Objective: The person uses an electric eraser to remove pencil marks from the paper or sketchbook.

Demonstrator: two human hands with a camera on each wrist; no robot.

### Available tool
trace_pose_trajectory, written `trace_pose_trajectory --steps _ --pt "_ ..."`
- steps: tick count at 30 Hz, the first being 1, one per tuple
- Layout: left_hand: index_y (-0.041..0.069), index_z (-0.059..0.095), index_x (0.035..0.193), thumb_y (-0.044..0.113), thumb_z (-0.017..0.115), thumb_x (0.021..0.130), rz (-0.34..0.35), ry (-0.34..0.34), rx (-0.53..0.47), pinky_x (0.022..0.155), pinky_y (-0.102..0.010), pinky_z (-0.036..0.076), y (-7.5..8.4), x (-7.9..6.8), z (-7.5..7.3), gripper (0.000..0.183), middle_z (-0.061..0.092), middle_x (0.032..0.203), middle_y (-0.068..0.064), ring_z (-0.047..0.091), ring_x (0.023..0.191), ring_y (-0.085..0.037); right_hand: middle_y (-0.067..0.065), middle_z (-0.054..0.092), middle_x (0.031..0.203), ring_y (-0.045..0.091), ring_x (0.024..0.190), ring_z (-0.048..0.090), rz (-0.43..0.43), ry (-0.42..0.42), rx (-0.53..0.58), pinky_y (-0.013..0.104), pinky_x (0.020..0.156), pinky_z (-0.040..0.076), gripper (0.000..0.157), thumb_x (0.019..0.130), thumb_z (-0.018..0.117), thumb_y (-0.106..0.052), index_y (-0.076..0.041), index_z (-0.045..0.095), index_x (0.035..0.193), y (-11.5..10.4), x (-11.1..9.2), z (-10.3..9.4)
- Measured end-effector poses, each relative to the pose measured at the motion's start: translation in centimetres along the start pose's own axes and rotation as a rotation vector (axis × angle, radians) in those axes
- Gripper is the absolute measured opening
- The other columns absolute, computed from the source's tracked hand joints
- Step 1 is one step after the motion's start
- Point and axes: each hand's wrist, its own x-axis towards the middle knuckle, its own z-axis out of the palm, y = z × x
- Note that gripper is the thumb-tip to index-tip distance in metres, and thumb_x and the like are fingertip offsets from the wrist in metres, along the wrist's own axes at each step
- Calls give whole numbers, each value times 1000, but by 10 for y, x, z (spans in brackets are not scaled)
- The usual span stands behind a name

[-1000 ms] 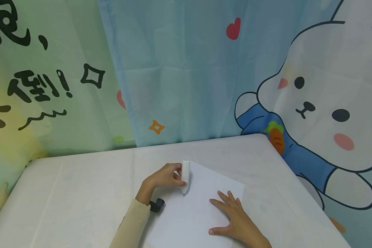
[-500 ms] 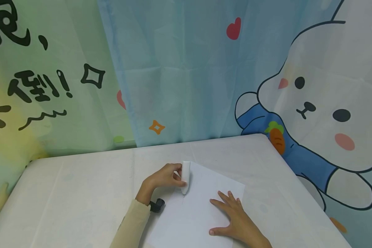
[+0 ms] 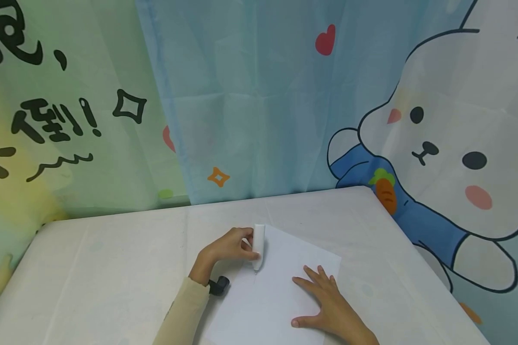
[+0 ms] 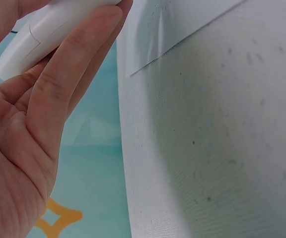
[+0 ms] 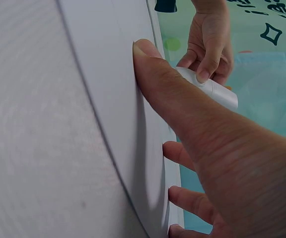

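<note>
A white-covered table (image 3: pixel 112 268) stood before a curtain (image 3: pixel 250 120) printed with a large rabbit (image 3: pixel 457 120) and black lettering (image 3: pixel 52 120). A black wrist device (image 3: pixel 218 286) sat by a beige sleeve (image 3: pixel 183 314). The left hand (image 3: pixel 229 247) pinched a thick white pen (image 3: pixel 259 244), tip down over a white sheet of paper (image 3: pixel 272 297); contact was too small to tell. The right hand (image 3: pixel 328 304) lay spread on the paper, its thumb (image 5: pixel 158 82) blocking the pen's lower end in the right wrist view. Hands, pen and paper looked unchanged from half a second earlier

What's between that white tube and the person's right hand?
Between the white tube and the right hand, the head view shows only bare white paper.
</note>
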Motion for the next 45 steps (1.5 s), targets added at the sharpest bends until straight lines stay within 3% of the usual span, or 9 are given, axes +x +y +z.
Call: trace_pose_trajectory --steps 14,45 --pt "-1 58 101 6 75 82 5 -8 23 73 -17 50 0 0 0 26 59 90 -1 62 79 -5 25 34 152 52 142 11 32 -24 10 68 111 6 90 64 84 -52 -9 55 136 -1 1 0" --pt "-1 59 101 6 76 82 11 -19 24 72 -17 49 0 -1 1 27 59 88 0 62 78 -4 25 36 151 54 141 14 5 6 4 69 110 8 90 63 85 -52 -8 56 135 0 -1 1"
